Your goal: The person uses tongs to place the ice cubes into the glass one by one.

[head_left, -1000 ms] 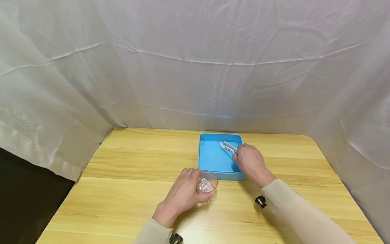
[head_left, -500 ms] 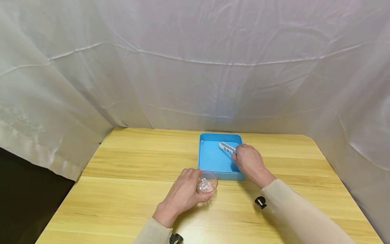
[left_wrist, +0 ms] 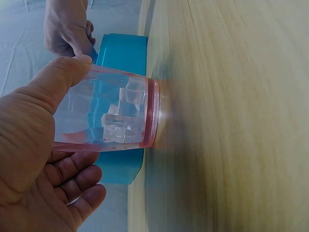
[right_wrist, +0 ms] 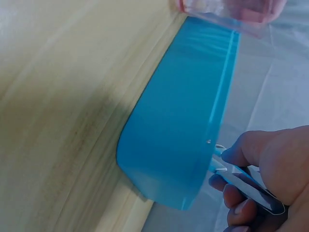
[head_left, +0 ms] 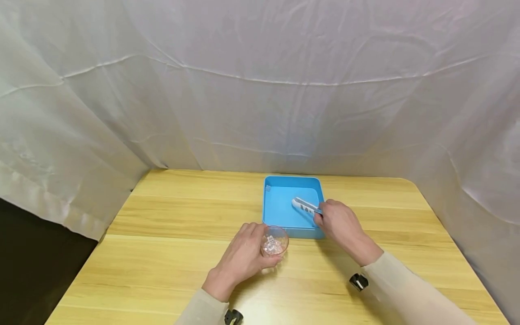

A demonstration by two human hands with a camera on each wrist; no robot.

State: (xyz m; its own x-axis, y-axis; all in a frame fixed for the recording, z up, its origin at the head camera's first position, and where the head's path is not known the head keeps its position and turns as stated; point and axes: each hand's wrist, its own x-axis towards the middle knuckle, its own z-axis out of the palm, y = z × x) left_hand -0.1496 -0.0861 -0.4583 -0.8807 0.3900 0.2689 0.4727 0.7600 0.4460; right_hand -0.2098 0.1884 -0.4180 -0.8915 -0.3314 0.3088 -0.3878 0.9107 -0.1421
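My left hand (head_left: 241, 258) holds a clear, pink-tinted cup (head_left: 276, 233) upright on the table, thumb on the near side. Several clear cubes (left_wrist: 126, 116) that look like ice lie in its bottom. In the head view, my right hand (head_left: 342, 229) grips a pair of white and blue tongs (head_left: 306, 206) near the right wall of a blue square box (head_left: 299, 233). The tongs' tips point left over the box floor; whether a cube is between them I cannot tell. A single clear cube (head_left: 268, 188) lies in the box's far left corner.
The box and cup stand close together on a light wooden table (head_left: 170, 262). Pale curtains (head_left: 260, 113) hang behind the table and along its sides. Each wrist carries a small black device (head_left: 359, 282).
My right hand has drawn the tongs slightly toward me, and their tips look closer together than a second ago. The left hand and cup stay in place.
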